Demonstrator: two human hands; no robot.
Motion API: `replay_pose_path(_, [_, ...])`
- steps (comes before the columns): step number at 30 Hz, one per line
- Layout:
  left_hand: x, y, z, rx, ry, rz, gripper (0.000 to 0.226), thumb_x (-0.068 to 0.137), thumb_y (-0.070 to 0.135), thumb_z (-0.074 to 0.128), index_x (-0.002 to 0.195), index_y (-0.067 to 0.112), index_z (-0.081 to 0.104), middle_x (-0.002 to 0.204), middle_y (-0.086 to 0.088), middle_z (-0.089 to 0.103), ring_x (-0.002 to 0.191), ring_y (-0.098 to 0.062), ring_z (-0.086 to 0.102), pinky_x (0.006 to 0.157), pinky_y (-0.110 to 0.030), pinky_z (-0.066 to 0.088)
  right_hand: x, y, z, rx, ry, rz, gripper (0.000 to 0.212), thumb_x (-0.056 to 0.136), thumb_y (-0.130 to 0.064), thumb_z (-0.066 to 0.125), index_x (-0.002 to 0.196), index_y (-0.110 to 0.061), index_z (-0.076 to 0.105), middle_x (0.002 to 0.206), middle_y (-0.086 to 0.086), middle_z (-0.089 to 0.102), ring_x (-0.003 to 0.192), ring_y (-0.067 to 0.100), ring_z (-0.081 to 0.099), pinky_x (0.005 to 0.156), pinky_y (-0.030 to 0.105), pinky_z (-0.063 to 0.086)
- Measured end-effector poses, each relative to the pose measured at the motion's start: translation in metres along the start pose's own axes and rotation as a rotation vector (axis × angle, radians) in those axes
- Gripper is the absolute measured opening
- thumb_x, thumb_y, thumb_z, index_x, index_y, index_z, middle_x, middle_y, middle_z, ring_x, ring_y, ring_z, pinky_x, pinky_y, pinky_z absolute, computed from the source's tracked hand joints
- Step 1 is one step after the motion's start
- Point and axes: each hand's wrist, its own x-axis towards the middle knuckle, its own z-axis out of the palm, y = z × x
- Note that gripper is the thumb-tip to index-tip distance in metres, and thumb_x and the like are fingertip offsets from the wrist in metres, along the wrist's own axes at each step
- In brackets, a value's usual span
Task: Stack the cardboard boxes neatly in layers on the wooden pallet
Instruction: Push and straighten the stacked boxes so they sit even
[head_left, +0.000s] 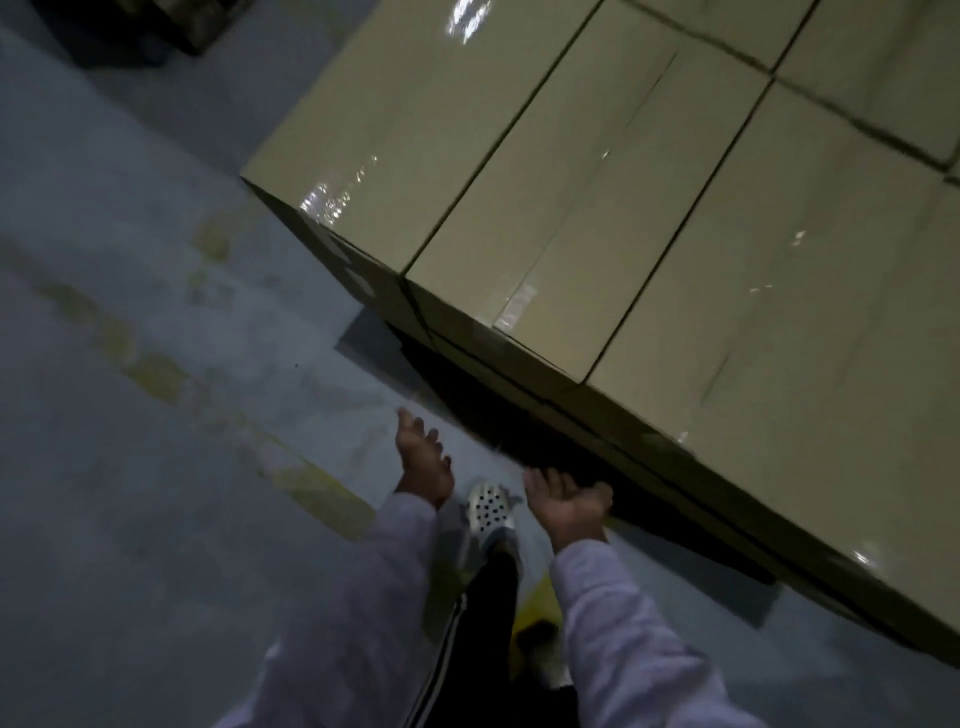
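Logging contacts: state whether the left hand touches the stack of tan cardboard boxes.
Apart. The head view shows grey concrete floor between the left hand and the stack of tan cardboard boxes.

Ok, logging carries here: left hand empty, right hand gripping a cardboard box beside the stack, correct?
No. The head view shows the right hand empty too, fingers open, beside the stacked cardboard boxes. The left hand is empty, as said.

- Your cardboard boxes (597, 208) run off the top and right edges, so the stack's extent is cut off.
- The shadowed base (467, 400) beneath the stack is too dark to make out.
- Your left hand (423, 457) and right hand (569, 501) are motion-blurred, and finger detail is unclear.
- The dark object (130, 26) at top left is cropped and unidentifiable.
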Motion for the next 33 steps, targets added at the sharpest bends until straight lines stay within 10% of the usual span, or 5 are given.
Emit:
replay_pose_path(5, [-0.121,-0.004,-0.018,0.365,-0.145,0.245,0.068,0.112,0.059,0.035,0.167,0.020,0.033,0.172,0.000,0.032,0.160,-0.023,0.026,0.132,-0.045,0.016,-0.078,0.018,-0.030,-0.289,-0.174,-0.094,0.064,0.112,-0.058,0.040,0.161,-0.016,0.046,0.166,0.010,0.046,0.153,0.034,0.041,0.121,0.054,0.039])
replay_pose_path(14, [-0.252,-0.012,-0.099,0.706,-0.292,0.652,0.049,0.107,0.043,0.061,0.150,0.020,0.060,0.145,0.009,0.061,0.137,-0.012,0.054,0.107,-0.025,0.038,-0.198,0.063,-0.097,-0.833,-0.314,-0.558,0.039,0.108,-0.050,0.058,0.134,-0.022,0.068,0.129,-0.004,0.071,0.121,0.022,0.064,0.102,0.050,0.055])
replay_pose_path(22, [-0.268,0.038,-0.167,0.875,-0.204,0.796,0.064,0.089,0.079,0.061,0.140,0.040,0.066,0.145,0.005,0.063,0.135,-0.017,0.057,0.117,-0.045,0.046,-0.232,0.127,-0.121,-1.053,-0.336,-0.736,0.020,0.104,-0.050,0.059,0.109,-0.034,0.068,0.123,0.001,0.071,0.115,0.026,0.066,0.103,0.053,0.057])
replay_pose_path(33, [-0.183,0.237,-0.241,0.693,-0.015,0.857,0.024,0.097,0.058,0.066,0.113,0.042,0.075,0.124,0.007,0.075,0.122,-0.017,0.067,0.113,-0.047,0.051,-0.223,0.245,0.092,-1.248,-0.516,-0.751,0.058,0.086,-0.091,0.043,0.117,-0.048,0.067,0.125,-0.008,0.072,0.119,0.019,0.066,0.107,0.058,0.052])
